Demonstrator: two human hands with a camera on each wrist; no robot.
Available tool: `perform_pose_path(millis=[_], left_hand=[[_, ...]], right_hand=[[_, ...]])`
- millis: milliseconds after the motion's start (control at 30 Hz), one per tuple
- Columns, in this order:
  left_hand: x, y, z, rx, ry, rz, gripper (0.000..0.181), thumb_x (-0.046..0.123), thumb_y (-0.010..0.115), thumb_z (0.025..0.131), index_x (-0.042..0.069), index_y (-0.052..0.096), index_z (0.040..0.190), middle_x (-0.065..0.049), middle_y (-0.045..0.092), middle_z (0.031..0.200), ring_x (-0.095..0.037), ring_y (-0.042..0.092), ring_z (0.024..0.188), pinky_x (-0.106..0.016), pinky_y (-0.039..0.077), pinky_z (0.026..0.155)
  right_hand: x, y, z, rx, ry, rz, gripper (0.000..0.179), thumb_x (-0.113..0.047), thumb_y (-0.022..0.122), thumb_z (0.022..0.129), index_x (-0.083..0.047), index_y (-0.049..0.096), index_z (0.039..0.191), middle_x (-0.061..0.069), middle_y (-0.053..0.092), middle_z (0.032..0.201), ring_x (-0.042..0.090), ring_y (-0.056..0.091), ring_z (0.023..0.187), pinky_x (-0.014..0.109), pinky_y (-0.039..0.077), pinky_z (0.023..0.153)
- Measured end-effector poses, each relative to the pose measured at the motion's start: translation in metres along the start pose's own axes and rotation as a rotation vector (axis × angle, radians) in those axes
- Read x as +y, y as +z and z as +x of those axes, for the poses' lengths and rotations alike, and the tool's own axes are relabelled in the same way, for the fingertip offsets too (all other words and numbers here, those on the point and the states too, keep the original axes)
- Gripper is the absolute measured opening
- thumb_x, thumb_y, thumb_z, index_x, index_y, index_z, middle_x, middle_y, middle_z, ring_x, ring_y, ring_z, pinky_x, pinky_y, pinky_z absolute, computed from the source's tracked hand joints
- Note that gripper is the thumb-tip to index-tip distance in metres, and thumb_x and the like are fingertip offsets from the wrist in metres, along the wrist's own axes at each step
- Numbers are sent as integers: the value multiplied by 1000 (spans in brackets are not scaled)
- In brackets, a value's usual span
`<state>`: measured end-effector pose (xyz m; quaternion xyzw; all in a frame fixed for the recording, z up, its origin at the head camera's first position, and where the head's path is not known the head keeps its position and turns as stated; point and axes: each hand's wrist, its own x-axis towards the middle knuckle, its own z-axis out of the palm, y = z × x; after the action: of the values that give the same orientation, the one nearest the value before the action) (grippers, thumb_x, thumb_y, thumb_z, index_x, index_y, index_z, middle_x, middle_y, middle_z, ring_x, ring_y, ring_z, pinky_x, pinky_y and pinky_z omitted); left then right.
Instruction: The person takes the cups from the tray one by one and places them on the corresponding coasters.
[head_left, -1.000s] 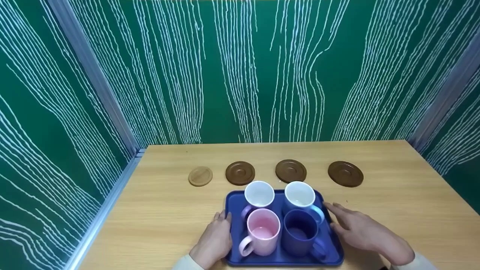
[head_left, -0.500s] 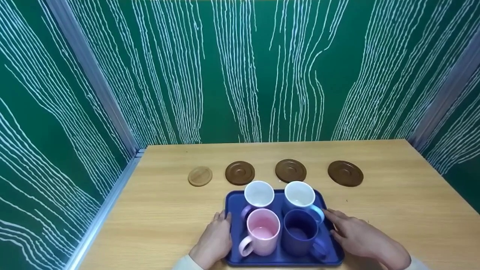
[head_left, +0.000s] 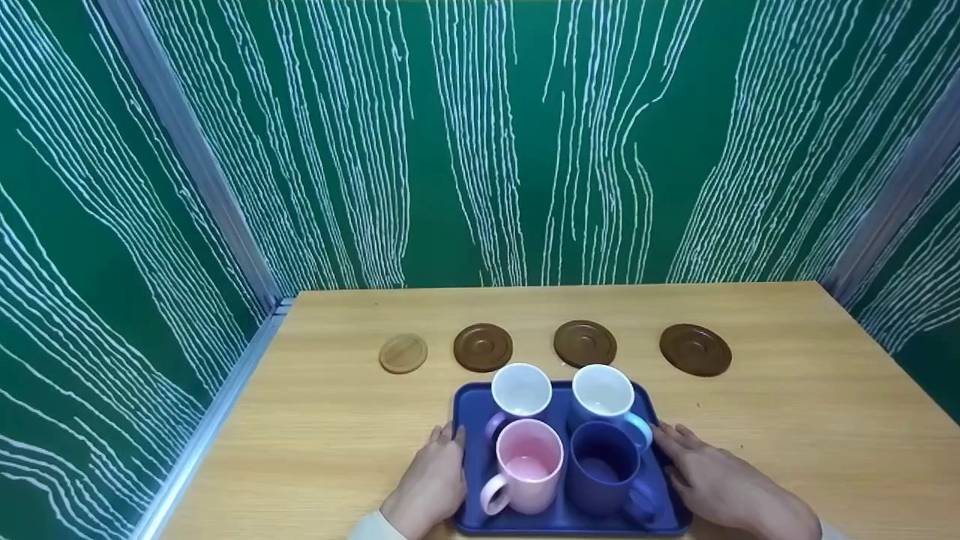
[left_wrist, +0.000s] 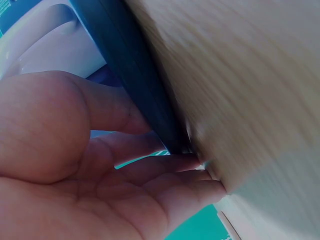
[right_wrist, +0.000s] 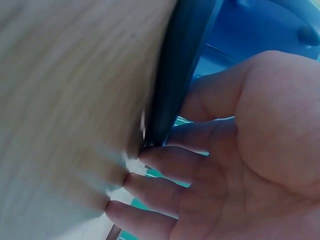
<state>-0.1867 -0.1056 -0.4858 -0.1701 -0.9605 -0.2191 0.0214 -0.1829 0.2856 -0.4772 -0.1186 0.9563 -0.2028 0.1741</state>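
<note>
A blue tray with rounded corners carries mugs. A pink mug and a dark blue mug stand at the near side. Behind them are two with white insides: a mug with a purple handle and a mug with a light blue handle. My left hand lies along the tray's left side, thumb at the rim and other fingertips down at the tabletop. At the right side, my right hand touches the edge likewise, its fingers fairly straight.
A small light wooden coaster and three dark brown saucers lie in a row behind the tray on the wooden table. Green walls with white wavy lines and grey corner posts enclose the back and sides.
My right hand has shifted slightly nearer along the tray's right edge and lies closer against it. The left hand, tray and mugs stay where they were.
</note>
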Motion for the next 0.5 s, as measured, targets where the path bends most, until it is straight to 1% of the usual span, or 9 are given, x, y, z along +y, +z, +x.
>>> perform_pose_path(millis=[167, 300, 500], left_hand=[[0, 1, 0, 5, 6, -12, 47, -4, 57, 90, -18, 56, 135, -32, 56, 141, -54, 53, 131, -58, 47, 108], [1, 0, -1, 15, 7, -2, 48, -3, 58, 89, -18, 56, 135, -31, 57, 140, -53, 54, 130, -57, 49, 106], [2, -2, 0, -2, -15, -3, 49, -4, 58, 89, -18, 55, 136, -32, 55, 141, -54, 52, 131, -57, 48, 107]], right_hand=[[-2, 2, -1, -21, 40, 7, 67, -49, 45, 107, -15, 33, 163, 22, 33, 165, 52, 27, 151, 74, 35, 108], [-2, 2, 1, -12, 35, -1, 66, -49, 42, 109, -14, 33, 163, 24, 33, 165, 53, 27, 150, 73, 36, 108], [-2, 2, 3, -15, 44, -8, 66, -49, 42, 108, -13, 33, 163, 27, 31, 164, 54, 27, 149, 74, 37, 107]])
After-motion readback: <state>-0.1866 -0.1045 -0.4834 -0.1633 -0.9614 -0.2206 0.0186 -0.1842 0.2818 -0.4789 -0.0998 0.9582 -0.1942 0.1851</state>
